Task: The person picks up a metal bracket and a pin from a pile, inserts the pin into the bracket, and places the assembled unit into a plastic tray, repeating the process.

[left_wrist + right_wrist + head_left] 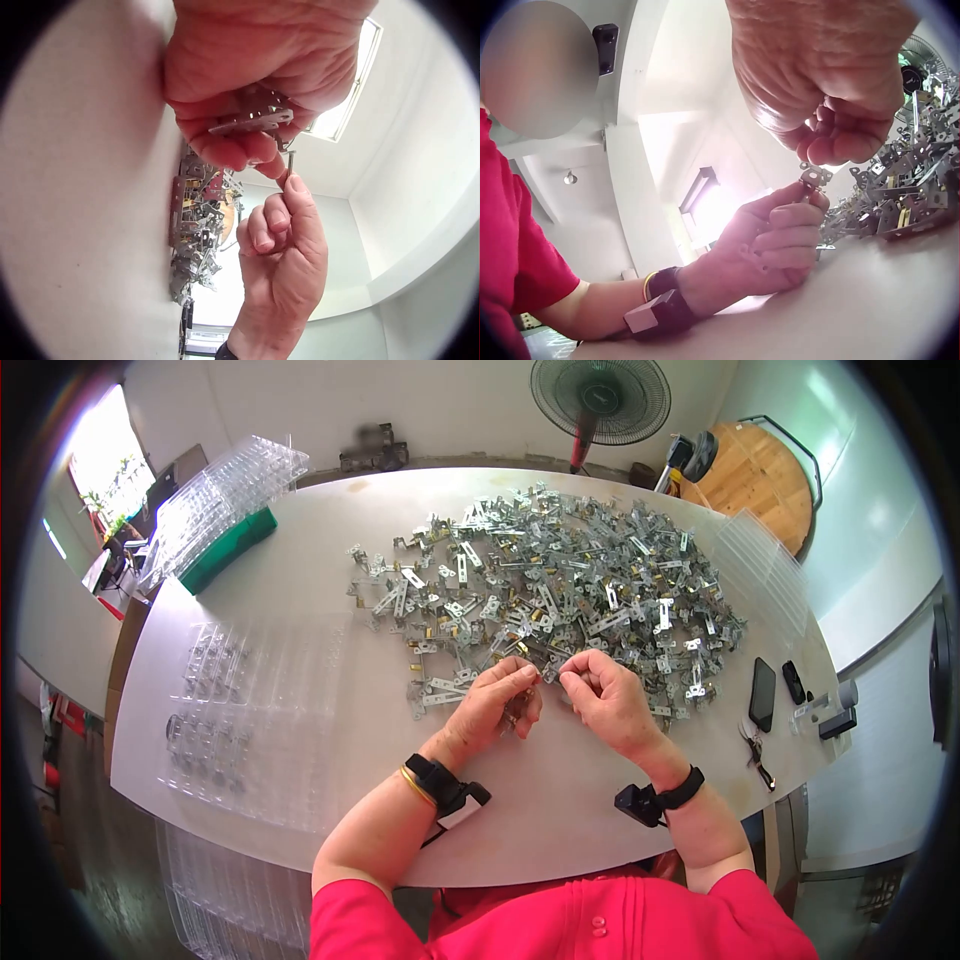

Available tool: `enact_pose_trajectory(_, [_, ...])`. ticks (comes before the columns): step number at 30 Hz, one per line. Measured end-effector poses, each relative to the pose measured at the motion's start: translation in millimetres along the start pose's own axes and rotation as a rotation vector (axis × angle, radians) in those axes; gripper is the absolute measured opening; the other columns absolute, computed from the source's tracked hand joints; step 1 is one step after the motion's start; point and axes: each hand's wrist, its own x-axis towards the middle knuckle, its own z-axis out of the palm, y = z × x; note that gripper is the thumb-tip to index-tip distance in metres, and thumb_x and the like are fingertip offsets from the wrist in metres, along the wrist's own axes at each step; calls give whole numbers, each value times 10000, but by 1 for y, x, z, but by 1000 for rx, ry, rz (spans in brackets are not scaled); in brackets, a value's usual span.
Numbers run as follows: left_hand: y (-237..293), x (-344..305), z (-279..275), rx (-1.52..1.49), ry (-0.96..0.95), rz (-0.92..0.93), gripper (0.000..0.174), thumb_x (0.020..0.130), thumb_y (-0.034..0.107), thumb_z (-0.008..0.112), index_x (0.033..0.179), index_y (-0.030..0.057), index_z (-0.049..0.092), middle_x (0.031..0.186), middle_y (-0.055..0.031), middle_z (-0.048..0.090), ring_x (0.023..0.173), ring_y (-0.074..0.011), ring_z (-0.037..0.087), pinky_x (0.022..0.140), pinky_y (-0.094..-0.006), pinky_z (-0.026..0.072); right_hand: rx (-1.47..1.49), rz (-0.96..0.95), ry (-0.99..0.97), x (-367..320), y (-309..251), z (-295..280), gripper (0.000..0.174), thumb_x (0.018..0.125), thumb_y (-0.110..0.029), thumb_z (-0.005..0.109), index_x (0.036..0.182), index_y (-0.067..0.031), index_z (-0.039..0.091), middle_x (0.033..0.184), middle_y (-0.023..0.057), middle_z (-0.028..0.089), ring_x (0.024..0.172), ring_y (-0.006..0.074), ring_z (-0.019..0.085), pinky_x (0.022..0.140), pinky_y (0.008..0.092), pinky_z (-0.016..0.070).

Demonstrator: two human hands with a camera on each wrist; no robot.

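Observation:
My left hand is just in front of the pile of loose metal brackets, with its fingers curled round a small silver bracket. One end of that piece, with holes in it, pokes out above the thumb in the right wrist view. Facing it, my right hand pinches a thin metal pin between thumb and fingertip. In the left wrist view the pin stands upright close to the left fingertips. The palm and curled fingers partly hide the bracket.
Clear plastic trays lie on the table at left, some holding small parts. More trays lean on a green box at the back left. A phone and small pliers lie at right. A fan stands behind the table.

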Motion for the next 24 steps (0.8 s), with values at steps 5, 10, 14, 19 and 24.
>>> enact_pose_trajectory(5, [1, -1, 1, 46, 23, 15, 253, 1063, 367, 542, 1058, 115, 532, 663, -54, 605, 484, -113, 520, 454, -245, 391, -106, -20, 10, 0, -6, -1, 112, 964, -108, 656, 1019, -13, 635, 703, 20, 635, 616, 64, 546, 558, 258, 450])
enact_pose_trajectory(10, [-1, -2, 3, 104, 61, 54, 260, 1058, 375, 557, 1050, 117, 527, 671, -40, 599, 491, -98, 511, 457, -233, 372, -237, -125, 29, -4, -11, -1, 95, 968, -93, 653, 1022, -23, 618, 721, 67, 660, 635, 110, 620, 580, 284, 485])
enact_pose_trajectory(14, [-5, 3, 3, 123, 16, 85, 263, 1059, 360, 553, 1061, 99, 530, 692, -37, 606, 508, -92, 517, 473, -223, 378, -247, -92, 14, -3, -15, -1, 92, 978, -92, 647, 1036, -29, 612, 723, 62, 664, 638, 103, 624, 584, 283, 492])
enact_pose_trajectory(19, [-10, 7, 12, 145, 9, 88, 275, 1055, 356, 553, 1044, 81, 552, 743, -4, 597, 598, -66, 554, 509, -225, 441, -68, 61, -21, 4, -17, 2, 179, 1019, -106, 602, 1180, -36, 570, 728, 8, 636, 629, 82, 595, 576, 248, 482])
enact_pose_trajectory(24, [-17, 12, 12, 136, -4, 90, 269, 1043, 348, 553, 1049, 80, 539, 754, -2, 589, 598, -67, 558, 494, -232, 428, 119, 326, -149, 15, -20, -6, 204, 1038, -122, 561, 1212, -18, 586, 745, -3, 611, 633, 75, 583, 566, 239, 490])
